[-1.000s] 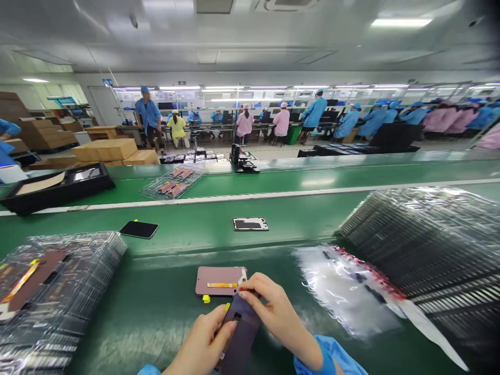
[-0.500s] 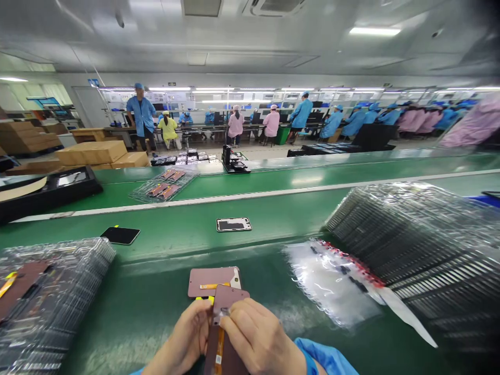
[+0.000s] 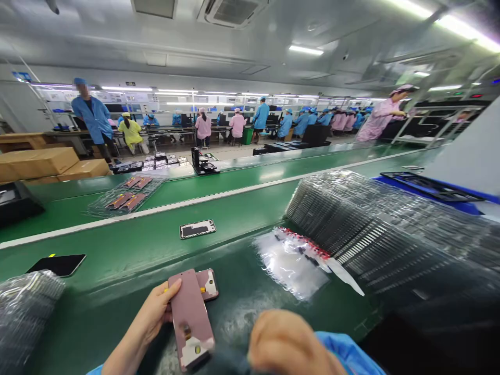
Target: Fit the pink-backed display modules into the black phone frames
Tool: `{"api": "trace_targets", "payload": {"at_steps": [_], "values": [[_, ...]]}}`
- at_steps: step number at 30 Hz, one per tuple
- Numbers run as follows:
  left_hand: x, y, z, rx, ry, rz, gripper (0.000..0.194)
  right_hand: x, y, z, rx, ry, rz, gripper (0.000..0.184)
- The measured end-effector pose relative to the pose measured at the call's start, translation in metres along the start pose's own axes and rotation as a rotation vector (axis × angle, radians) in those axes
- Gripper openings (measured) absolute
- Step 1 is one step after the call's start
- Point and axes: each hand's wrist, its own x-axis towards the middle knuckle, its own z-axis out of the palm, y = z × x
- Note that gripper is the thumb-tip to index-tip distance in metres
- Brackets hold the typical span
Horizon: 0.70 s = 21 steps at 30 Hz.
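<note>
Pink panel [image 3: 190, 317], no legible markings

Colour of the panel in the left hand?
Dusty pink panel, held by the left hand; head view.

Matt pink panel [image 3: 190, 317], glossy green belt [image 3: 128, 245]
</note>
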Motion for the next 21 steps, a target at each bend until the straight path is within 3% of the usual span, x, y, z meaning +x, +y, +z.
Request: {"api": "trace_targets", "payload": {"at_steps": [3, 6, 9, 12, 16, 21], "values": [[0.000, 0.006, -0.006, 0.005, 0.010, -0.001, 0.056, 0.004, 0.038, -0.046, -0.160, 0.217, 0.223, 0.018], [-0.005, 0.010, -0.005, -0.012, 0.000, -0.008, 0.052, 0.002, 0.108, -0.080, -0.329, 0.293, 0.577, 0.025], [-0.012, 0.015, 0.000, -0.051, -0.011, 0.015, 0.054, -0.009, 0.182, -0.095, -0.426, 0.289, 0.752, 0.031], [-0.020, 0.021, 0.004, -0.067, -0.035, 0.047, 0.052, -0.024, 0.229, -0.093, -0.510, 0.228, 0.898, 0.026], [-0.027, 0.027, 0.007, -0.086, -0.076, 0.088, 0.052, -0.034, 0.244, -0.085, -0.525, 0.184, 0.997, 0.022], [-0.019, 0.031, 0.016, -0.114, -0.102, 0.126, 0.046, -0.022, 0.219, -0.057, -0.313, 0.225, 0.967, 0.041]]}}
